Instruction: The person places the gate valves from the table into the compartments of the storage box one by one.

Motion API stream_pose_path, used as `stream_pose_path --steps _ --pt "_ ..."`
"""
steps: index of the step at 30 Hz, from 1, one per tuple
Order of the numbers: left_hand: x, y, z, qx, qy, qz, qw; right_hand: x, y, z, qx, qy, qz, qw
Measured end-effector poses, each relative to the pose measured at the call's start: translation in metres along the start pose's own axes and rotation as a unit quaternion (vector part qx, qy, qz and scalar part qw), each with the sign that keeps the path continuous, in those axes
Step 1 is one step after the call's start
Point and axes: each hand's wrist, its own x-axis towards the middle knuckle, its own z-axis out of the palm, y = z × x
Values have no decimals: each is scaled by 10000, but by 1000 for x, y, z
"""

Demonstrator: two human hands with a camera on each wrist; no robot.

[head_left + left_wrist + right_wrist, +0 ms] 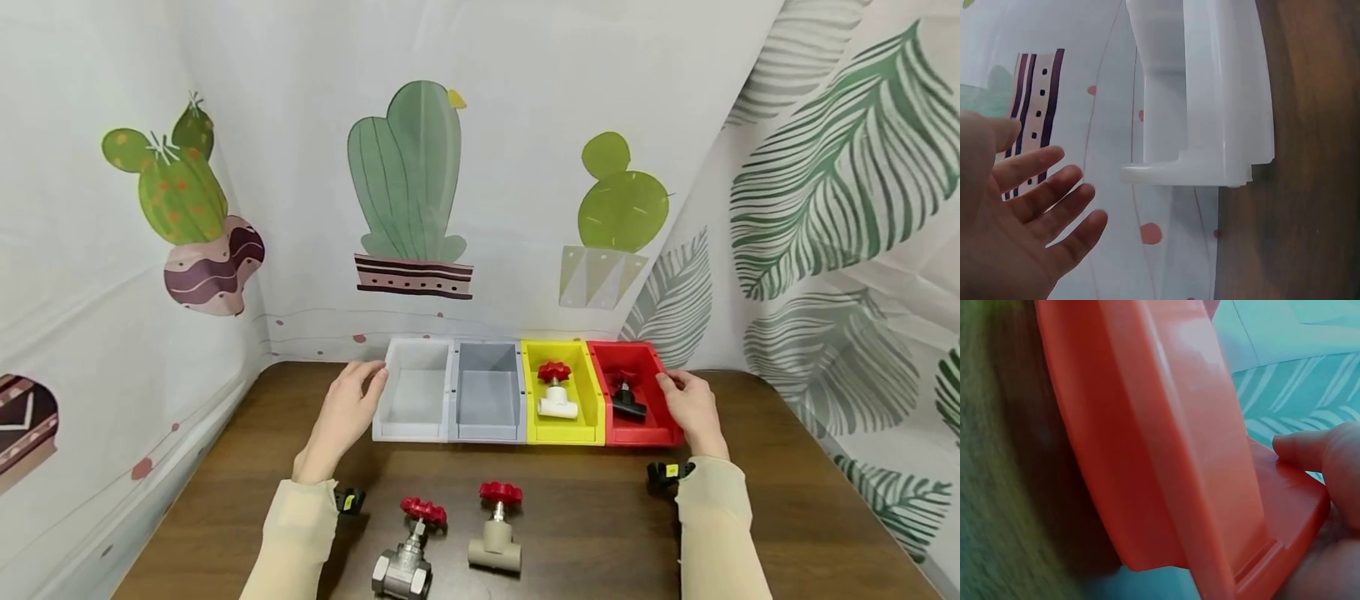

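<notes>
Bins [487, 435] are standing in a row on the table [585, 500], white, grey, yellow, red | your left hand [347, 414] is hovering, fingers spread, beside the white bin [412, 432] | your right hand [692, 406] is pinching the red bin [643, 437] at its right rim, a black valve [628, 408] lying inside

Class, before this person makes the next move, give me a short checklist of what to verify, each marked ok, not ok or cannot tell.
1. Right hand gripping the red bin: ok, at its outer side.
2. Left hand gripping the white bin: not ok, fingers apart from it.
3. Bins lined up side by side: ok.
4. White valve inside the yellow bin: ok.
5. Metal valve and beige valve inside bins: not ok, both on the table.
6. Firmness of the right hand's grip: cannot tell.
</notes>
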Motion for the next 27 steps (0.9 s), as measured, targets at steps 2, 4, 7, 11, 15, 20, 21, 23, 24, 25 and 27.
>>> stream_pose_path --steps 2,4,7,11,15,20,21,23,24,25,27 --pt "-2 5 -2 21 -105 92 9999 0 -2 -1 20 -22 24 10000" --pt "-4 8 -3 -1 -277 181 9995 -1 -3 -2 3 -34 39 10000" --pt "-9 15 -1 17 -603 252 9979 -2 -2 -2 -83 -65 72 9999" --pt "-14 26 5 85 -1024 354 9941 -3 0 -1 -79 -96 53 9999" --pt "-19 38 15 177 -1352 519 9893 -4 2 0 -69 -89 6 9999" --pt "-25 51 28 180 -1903 739 9788 -5 3 0 -133 -7 -21 9999" --pt "-26 54 29 165 -2000 801 9764 -5 3 0 -131 0 -34 9999" --pt "-29 59 31 199 -2217 877 9710 -5 1 1 -110 -20 -33 9999" --pt "-30 62 31 224 -2329 937 9677 -5 0 2 -106 -16 -34 9999" --pt "-31 64 32 272 -2438 1013 9641 -5 -1 1 -104 -3 -38 9999" --pt "-33 70 33 393 -2650 1189 9561 -5 -3 1 -114 38 -45 9999"
